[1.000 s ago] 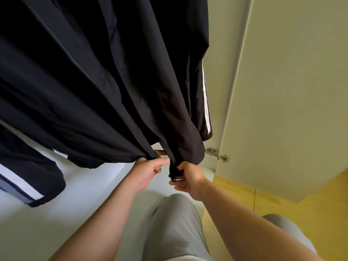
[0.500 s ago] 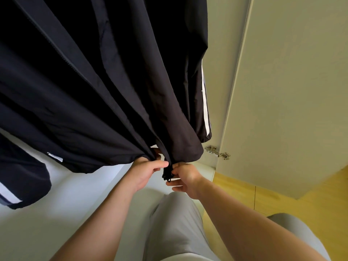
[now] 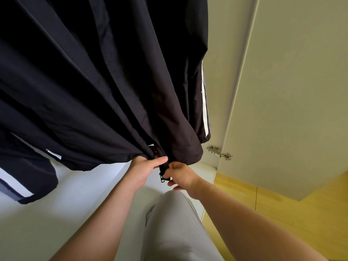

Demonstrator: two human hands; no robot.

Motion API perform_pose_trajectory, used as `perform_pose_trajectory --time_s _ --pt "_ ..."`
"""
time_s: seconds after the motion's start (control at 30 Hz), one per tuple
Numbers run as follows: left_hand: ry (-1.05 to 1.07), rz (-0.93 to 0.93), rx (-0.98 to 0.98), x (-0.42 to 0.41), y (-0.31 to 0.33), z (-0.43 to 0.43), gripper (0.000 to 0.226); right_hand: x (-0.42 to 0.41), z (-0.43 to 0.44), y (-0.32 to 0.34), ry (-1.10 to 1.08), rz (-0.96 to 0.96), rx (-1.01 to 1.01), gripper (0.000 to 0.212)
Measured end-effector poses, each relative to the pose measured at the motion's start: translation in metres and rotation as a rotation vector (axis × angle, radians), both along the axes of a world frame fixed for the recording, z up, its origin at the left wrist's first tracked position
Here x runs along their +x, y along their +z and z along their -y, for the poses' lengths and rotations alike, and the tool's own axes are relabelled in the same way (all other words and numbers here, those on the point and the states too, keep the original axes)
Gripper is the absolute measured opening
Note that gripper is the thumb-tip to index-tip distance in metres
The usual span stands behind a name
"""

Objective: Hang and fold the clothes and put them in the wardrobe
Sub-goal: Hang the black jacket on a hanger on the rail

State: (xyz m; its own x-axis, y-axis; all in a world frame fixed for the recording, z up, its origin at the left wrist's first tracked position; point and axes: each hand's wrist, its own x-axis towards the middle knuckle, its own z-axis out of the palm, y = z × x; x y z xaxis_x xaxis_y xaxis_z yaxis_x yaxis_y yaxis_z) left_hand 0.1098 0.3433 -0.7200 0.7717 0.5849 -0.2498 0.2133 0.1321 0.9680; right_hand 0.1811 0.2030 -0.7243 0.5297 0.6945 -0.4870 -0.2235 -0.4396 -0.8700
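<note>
Now the left hand [image 3: 145, 170] grips the black jacket [image 3: 105, 87] hem while the right hand [image 3: 178, 176] pinches its zipper [image 3: 162, 178].

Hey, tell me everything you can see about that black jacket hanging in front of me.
The black jacket is thin, smooth, faintly shiny fabric, like a windbreaker. It hangs from above the frame at the open wardrobe, its hem drawn toward the camera in long folds. A front zip runs down to the hem. Both sleeves carry white stripes. The left hand grips the hem beside the zip; the right hand pinches the zip's bottom end, where a small black puller dangles.
</note>
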Motion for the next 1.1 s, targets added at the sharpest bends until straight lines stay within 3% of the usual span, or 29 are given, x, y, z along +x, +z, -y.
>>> perform_pose_trajectory --time_s 0.17,0.33,0.5,0.57,0.73,0.83,0.9,1.0,1.1 --pt "0.031 0.014 0.016 0.002 0.002 0.005 0.022 -0.006 -0.001 -0.004 0.014 0.121 0.024 0.037" --pt "0.028 0.06 -0.044 0.003 0.004 0.007 0.023 0.002 0.004 -0.006 -0.167 -0.065 0.124 0.022" --pt "-0.067 0.039 -0.068 -0.003 0.01 0.007 0.002 0.002 0.001 -0.008 -0.269 -0.253 0.144 0.023" --pt "-0.02 0.013 -0.101 -0.003 0.01 0.005 0.012 0.001 0.0 -0.009 -0.332 -0.324 0.193 0.021" --pt "0.132 -0.035 -0.078 0.001 0.009 0.003 0.019 -0.001 -0.008 -0.012 -0.35 -0.236 0.135 0.016" --pt "0.073 -0.024 0.0 -0.002 0.01 0.001 0.022 -0.002 -0.013 -0.013 -0.349 -0.15 0.07 0.019" --pt "-0.021 0.037 -0.063 -0.006 0.011 -0.004 0.022 0.0 -0.016 -0.012 -0.376 -0.116 0.031 0.02" --pt "-0.053 0.102 -0.17 -0.014 0.009 -0.012 0.025 0.001 -0.018 -0.011 -0.368 -0.174 0.033 0.02" --pt "-0.006 -0.01 -0.053 -0.019 0.005 -0.014 0.013 -0.002 -0.02 -0.01 -0.3 -0.249 0.07 0.022"
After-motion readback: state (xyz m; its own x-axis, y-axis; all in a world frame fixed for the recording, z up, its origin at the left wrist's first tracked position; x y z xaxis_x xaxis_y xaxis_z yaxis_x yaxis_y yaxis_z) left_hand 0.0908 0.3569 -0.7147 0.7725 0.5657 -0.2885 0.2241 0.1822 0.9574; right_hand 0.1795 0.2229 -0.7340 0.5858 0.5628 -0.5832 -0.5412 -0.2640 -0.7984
